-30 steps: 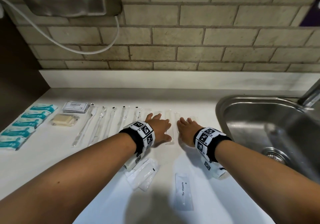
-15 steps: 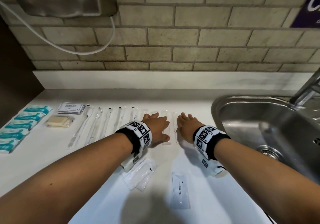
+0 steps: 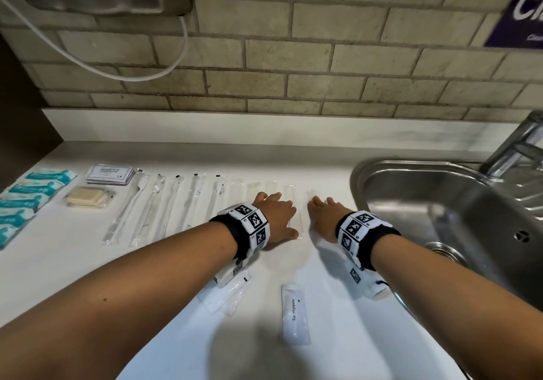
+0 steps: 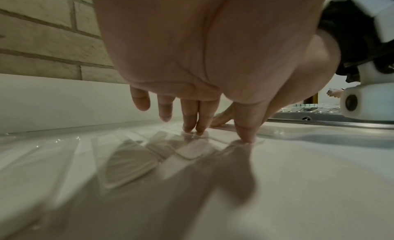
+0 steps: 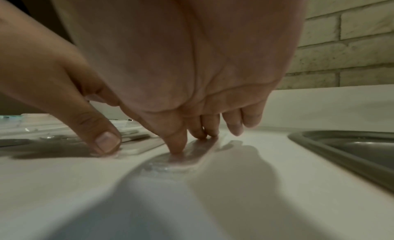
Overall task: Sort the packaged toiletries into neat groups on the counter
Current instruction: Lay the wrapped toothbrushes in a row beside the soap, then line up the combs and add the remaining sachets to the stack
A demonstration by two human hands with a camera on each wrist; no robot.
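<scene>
A row of clear-wrapped long packets [image 3: 164,206] runs across the white counter [image 3: 338,350] from left to middle. My left hand [image 3: 274,213] lies palm down on the row's right end, straight fingertips [image 4: 195,127] pressing a clear packet [image 4: 192,149]. My right hand [image 3: 321,212] rests beside it, its fingertips [image 5: 177,146] pressing the last clear packet [image 5: 170,166] flat. A white toothpaste sachet [image 3: 295,315] lies near the front. Two clear packets [image 3: 227,293] sit under my left wrist.
Teal sachets [image 3: 23,200] line the far left, with a white card packet [image 3: 110,174] and a tan packet [image 3: 88,199] beside them. A steel sink [image 3: 440,212] with a tap [image 3: 520,144] opens on the right. A brick wall [image 3: 293,56] backs the counter.
Both hands stay flat on the right end of the row, barely shifting. The head view has tilted slightly.
</scene>
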